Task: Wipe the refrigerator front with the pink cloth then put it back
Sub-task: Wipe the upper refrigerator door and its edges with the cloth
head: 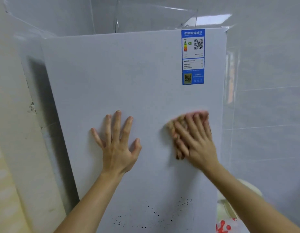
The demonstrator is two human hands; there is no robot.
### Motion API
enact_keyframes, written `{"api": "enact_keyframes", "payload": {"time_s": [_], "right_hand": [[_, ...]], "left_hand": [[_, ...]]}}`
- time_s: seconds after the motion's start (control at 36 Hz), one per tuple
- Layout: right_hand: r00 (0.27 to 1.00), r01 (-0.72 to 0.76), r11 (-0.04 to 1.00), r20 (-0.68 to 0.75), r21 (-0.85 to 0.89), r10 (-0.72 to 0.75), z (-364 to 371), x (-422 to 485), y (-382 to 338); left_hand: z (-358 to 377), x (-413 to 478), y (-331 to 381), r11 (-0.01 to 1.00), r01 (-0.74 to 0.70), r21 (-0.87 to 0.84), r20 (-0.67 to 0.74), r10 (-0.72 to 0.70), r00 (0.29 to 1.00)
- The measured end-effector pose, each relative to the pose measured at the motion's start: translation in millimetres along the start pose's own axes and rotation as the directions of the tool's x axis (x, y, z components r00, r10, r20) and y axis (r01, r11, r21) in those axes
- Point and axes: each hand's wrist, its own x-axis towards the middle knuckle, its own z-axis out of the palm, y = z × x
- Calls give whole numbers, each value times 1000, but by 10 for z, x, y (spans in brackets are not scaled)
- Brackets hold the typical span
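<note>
The white refrigerator front (129,78) fills the middle of the view. My right hand (196,142) presses the pink cloth (177,125) flat against the door at the right, fingers spread over it; hand and cloth are blurred by motion. Only the cloth's upper and left edges show around my fingers. My left hand (119,143) lies flat on the door to the left, fingers apart, holding nothing. Small black specks (152,214) dot the door lower down, below both hands.
A blue energy label (193,57) is stuck at the door's upper right. Grey tiled wall (267,98) stands to the right, a cream wall (9,132) to the left with a dark gap beside the fridge. A white bag with red print (225,224) sits low right.
</note>
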Motion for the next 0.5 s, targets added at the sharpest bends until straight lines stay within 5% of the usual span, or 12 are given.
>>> {"api": "enact_keyframes", "payload": {"time_s": [0.11,0.25,0.5], "right_hand": [[963,-218,976,-157,12,217,-130,867,360],[901,-402,915,-161,33,402,-199,1418,571],[936,-332,940,-98,84,339,-50,-330,101]], "left_hand": [[22,6,-11,1000,-2,14,4,2,1000],[28,-6,-31,1000,-11,29,-3,11,1000],[-27,-5,-9,1000,1,11,16,-1,1000]]}}
